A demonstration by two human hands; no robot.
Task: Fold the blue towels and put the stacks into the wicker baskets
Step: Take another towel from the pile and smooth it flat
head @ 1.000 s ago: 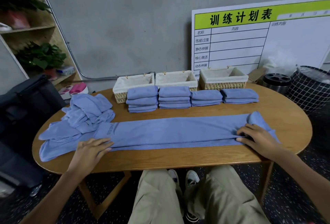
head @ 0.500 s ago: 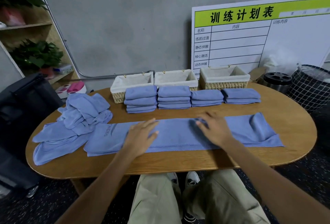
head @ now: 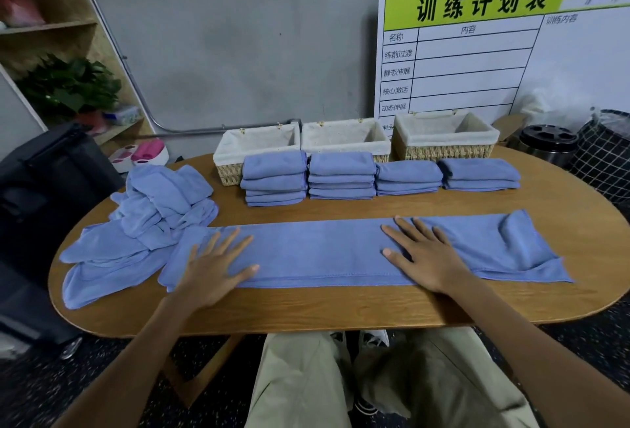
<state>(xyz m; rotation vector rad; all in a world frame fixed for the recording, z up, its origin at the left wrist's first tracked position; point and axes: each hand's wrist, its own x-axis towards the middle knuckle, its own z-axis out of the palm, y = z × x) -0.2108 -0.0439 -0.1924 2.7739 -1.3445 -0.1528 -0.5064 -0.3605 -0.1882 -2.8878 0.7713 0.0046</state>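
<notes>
Stretching across the near half of the oval wooden counter [head: 341, 311], a long blue towel [head: 324, 253] lies folded into a narrow strip, its right end rumpled. The left hand [head: 211, 267] lies flat on the strip near its left end, fingers [head: 235, 240] straight and spread apart; the right hand [head: 426, 257] lies flat right of the middle, fingers [head: 405, 226] likewise straight and spread. Neither hand grips the cloth.

At the left end of the counter sits a loose heap of unfolded towels [head: 150, 219], touching the strip's left end. Behind the strip, four stacks of folded towels [head: 341, 177] stand side by side in a row. Just beyond them, along the far edge, three wicker baskets [head: 443, 141] with pale cloth liners stand in a line; nothing shows inside them.

A grey wall rises behind, with a white board [head: 494, 52] headed in green leaning against it. A wooden shelf [head: 51, 32] with potted plants [head: 71, 83] stands at the left, a dark bin [head: 549, 144] and a checked hamper [head: 606, 155] at the right. Below the counter's near edge, beige trousers [head: 306, 383] show over a speckled dark floor.
</notes>
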